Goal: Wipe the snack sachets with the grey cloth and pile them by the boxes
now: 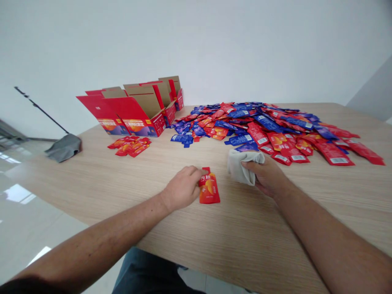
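Near the middle of the table, a red pouch (210, 190) with orange fruit artwork lies front up. My left hand (183, 185) has its closed fingertips at the pouch's narrow upper end, partly covering it. To the right, my right hand (269, 173) grips a folded pale grey cloth (243, 167), held just above or against the tabletop; which of the two I cannot tell. Behind both hands spreads a large heap of red and blue pouches (260, 122). A small group of red pouches (130, 145) lies flat at the left.
Several open red cardboard boxes (139, 112) stand in a row at the back left of the wooden table (245, 241). Beyond the table's left edge is a grey cloth-like piece (64, 148) by a thin black pole (45, 112). A white wall rises behind.
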`<state>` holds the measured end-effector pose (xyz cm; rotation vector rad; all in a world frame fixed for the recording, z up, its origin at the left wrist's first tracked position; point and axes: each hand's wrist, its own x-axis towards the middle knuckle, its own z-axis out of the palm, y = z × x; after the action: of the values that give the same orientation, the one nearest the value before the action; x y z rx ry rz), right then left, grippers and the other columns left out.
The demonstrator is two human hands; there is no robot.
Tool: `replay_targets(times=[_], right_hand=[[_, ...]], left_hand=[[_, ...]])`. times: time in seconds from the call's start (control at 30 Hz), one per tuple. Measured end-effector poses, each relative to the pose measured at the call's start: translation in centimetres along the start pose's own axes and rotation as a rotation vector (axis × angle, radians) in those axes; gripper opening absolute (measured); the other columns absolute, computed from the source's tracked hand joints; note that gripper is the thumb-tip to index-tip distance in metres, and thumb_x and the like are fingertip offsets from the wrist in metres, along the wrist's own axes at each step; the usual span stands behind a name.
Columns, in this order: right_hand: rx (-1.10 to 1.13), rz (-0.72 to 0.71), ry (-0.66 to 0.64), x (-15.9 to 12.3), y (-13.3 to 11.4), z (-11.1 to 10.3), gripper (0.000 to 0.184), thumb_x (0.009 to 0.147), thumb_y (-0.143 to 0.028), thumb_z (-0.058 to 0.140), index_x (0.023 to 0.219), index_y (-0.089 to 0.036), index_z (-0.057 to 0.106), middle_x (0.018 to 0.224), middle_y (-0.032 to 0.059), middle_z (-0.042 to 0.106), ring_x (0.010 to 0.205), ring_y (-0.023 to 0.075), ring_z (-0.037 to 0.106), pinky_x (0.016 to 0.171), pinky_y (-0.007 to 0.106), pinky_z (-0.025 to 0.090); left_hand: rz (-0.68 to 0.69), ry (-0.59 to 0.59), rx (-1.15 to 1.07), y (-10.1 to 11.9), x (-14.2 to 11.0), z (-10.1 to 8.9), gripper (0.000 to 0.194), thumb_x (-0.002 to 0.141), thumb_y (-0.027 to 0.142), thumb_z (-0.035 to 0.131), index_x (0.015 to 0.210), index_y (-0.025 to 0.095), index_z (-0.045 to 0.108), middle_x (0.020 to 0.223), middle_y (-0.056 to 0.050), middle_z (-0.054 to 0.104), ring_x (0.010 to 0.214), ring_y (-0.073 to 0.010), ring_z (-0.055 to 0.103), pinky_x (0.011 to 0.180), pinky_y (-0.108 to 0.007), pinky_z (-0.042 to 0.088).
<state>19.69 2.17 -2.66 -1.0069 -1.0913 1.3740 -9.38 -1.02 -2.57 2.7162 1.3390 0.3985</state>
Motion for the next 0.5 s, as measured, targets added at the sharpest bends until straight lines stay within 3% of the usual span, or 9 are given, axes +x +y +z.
replay_targets(times=[0.1, 0.2, 0.37, 0.5], right_hand=[[-0.014, -0.002, 0.022, 0.1, 0.4, 0.0, 0.045, 0.058, -0.036, 0.098, 0.095, -0.023, 0.077, 0.088, 0.0022, 0.084, 0.084, 0.0286, 0.080, 0.083, 0.047, 0.065], [-0.040, -0.005, 0.032, 0.2, 0.8, -0.1, 0.044, 0.060, -0.037, 0.097, 0.097, -0.022, 0.078, 0.089, 0.0023, 0.083, 0.086, 0.0289, 0.079, 0.086, 0.048, 0.063], [-0.097, -0.030, 0.052, 0.4, 1.3, -0.5, 0.043, 0.060, -0.037, 0.097, 0.096, -0.022, 0.079, 0.092, 0.0029, 0.083, 0.094, 0.0308, 0.077, 0.094, 0.050, 0.060], [-0.124, -0.058, 0.073, 0.5, 1.4, -0.7, 0.040, 0.064, -0.038, 0.095, 0.098, -0.023, 0.080, 0.095, 0.0033, 0.084, 0.095, 0.0311, 0.077, 0.095, 0.050, 0.059]], left_hand=[[-0.340, -0.074, 0.094, 1.8, 0.9, -0.4, 0.067, 0.105, 0.058, 0.054, 0.156, 0.015, 0.059, 0.130, -0.025, 0.073, 0.123, -0.0437, 0.070, 0.101, -0.060, 0.059], [-0.415, -0.170, 0.123, 3.3, 2.3, -0.6, 0.079, 0.097, 0.071, 0.059, 0.155, 0.017, 0.060, 0.131, -0.029, 0.071, 0.125, -0.0512, 0.068, 0.099, -0.065, 0.057], [-0.430, -0.210, -0.046, 4.4, 4.2, -0.2, 0.081, 0.084, 0.053, 0.079, 0.155, 0.019, 0.058, 0.131, -0.026, 0.073, 0.119, -0.0462, 0.073, 0.097, -0.056, 0.058], [-0.449, -0.192, -0.263, 4.3, 5.3, 0.0, 0.105, 0.075, 0.029, 0.085, 0.169, 0.015, 0.042, 0.135, -0.025, 0.074, 0.121, -0.0425, 0.074, 0.096, -0.048, 0.058]])
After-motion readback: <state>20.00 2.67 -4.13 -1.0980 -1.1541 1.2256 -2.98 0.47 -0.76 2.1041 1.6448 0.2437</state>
